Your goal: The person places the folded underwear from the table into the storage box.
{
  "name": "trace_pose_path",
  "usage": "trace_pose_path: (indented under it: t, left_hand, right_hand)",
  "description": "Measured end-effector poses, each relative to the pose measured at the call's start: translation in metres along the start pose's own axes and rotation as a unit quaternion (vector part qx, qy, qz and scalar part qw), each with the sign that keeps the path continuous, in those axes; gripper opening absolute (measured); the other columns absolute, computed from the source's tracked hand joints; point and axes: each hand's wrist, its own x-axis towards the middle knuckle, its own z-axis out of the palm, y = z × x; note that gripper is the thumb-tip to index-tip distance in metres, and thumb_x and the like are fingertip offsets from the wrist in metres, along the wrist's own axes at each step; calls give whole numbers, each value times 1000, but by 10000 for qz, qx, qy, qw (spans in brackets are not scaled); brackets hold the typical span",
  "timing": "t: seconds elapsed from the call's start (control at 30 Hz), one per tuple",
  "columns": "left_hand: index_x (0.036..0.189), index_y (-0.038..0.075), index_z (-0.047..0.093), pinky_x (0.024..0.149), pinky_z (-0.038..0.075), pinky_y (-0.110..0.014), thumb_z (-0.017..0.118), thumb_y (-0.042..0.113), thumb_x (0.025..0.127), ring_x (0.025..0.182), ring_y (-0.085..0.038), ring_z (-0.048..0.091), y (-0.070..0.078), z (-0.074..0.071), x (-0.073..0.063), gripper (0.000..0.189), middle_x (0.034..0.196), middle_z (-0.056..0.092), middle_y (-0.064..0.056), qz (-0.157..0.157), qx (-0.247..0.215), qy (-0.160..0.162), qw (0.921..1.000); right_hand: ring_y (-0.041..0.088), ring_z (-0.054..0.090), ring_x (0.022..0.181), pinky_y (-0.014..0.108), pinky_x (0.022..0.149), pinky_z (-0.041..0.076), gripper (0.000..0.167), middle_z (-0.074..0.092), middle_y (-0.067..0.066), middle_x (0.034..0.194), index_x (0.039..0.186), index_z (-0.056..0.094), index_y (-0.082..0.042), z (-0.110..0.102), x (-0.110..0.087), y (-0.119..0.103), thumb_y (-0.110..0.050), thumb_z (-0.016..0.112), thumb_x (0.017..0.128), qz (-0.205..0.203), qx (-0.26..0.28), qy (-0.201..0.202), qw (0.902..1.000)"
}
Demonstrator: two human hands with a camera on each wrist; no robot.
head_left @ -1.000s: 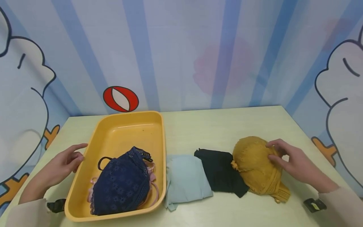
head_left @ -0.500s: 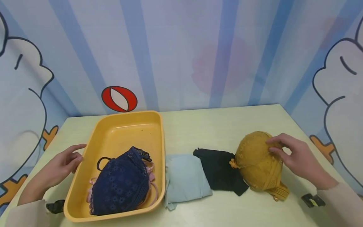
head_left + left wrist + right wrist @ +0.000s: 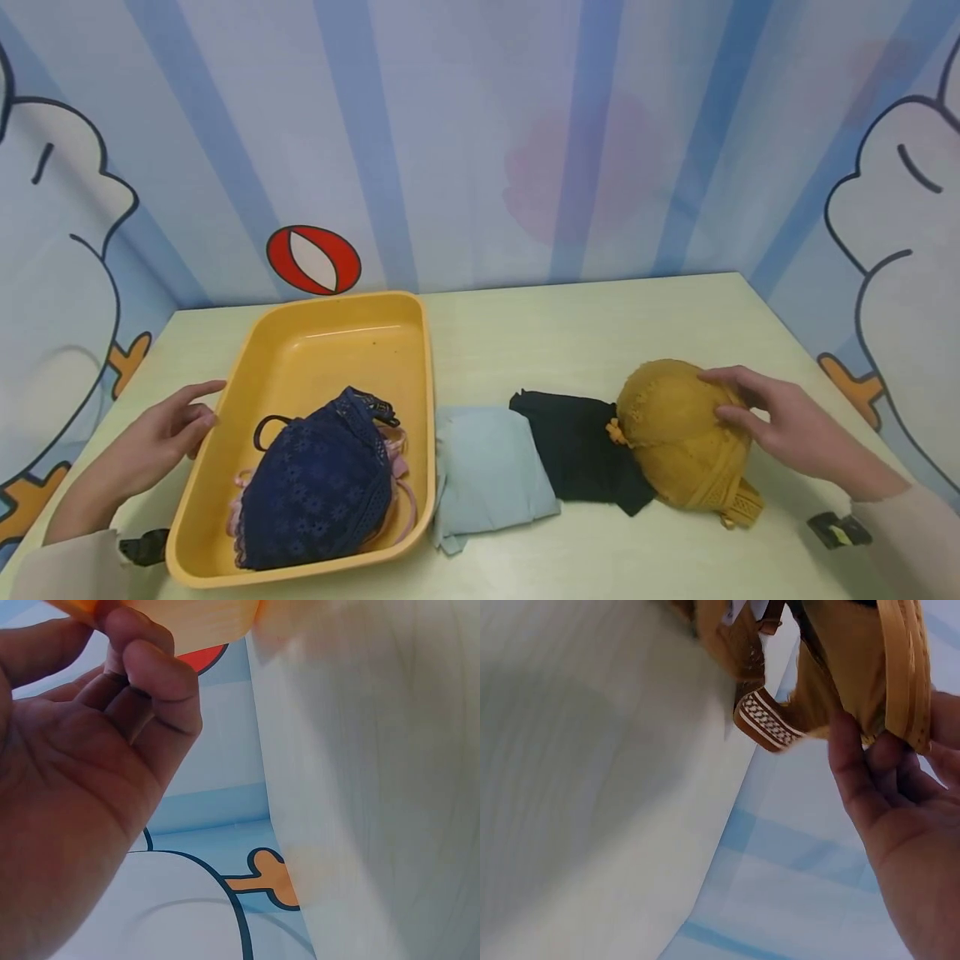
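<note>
My right hand [image 3: 787,429] pinches the right side of a mustard-yellow bra [image 3: 675,450] at the table's right. In the right wrist view, fingers and thumb grip the edge of the bra [image 3: 847,664], and its band loops down beside them. My left hand [image 3: 153,446] holds the left rim of a yellow plastic tray [image 3: 356,354] between thumb and fingers. A navy lace bra [image 3: 318,492] lies in the tray's near half, over something pink with straps [image 3: 403,479] that is mostly hidden.
Right of the tray lies a folded light-blue cloth [image 3: 495,475], then a folded black cloth [image 3: 581,450] whose right edge meets the mustard bra. A printed backdrop [image 3: 480,150] stands behind and beside the pale table [image 3: 585,333].
The mustard bra rises and tips slightly under my right hand, then sinks back, its upper cup rounder now. The left hand and the tray keep their places.
</note>
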Motion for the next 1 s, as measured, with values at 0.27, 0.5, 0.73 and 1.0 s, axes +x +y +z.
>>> trace_pose_path:
  t: [0.27, 0.5, 0.73, 1.0]
  left_hand:
    - [141, -8, 28, 58, 48, -28, 44, 13, 102, 61, -14, 54, 1, 0, -1, 47, 80, 58, -5, 8, -30, -3, 10000]
    - [141, -8, 28, 59, 48, -28, 44, 13, 102, 61, -14, 55, 2, 0, 0, 47, 81, 59, -5, 11, -29, -2, 10000]
    - [142, -8, 27, 59, 49, -28, 44, 13, 102, 61, -15, 56, 2, 1, 0, 48, 81, 59, -6, -23, -90, -20, 10000]
    - [142, -8, 27, 60, 49, -28, 44, 14, 102, 61, -15, 56, 1, 1, 0, 48, 83, 59, -6, -89, -91, -26, 9999]
  right_hand:
    - [20, 56, 105, 28, 75, 48, 28, 58, 17, 120, 124, 54, -6, 3, -10, 6, -20, 40, 103, 948, 347, -473, 9938]
    - [45, 52, 109, 53, 82, 45, 58, 53, 31, 121, 134, 39, 10, 10, -9, 7, -39, 34, 103, 1910, 394, -1195, 9735]
    - [22, 58, 85, 38, 68, 47, 58, 61, 13, 99, 129, 43, 7, 14, -9, 4, -44, 38, 101, 2193, 597, -1664, 9595]
    - [25, 60, 84, 40, 67, 48, 52, 62, 16, 100, 137, 32, -4, 14, -9, -2, -41, 41, 101, 1929, 819, -1519, 9659]
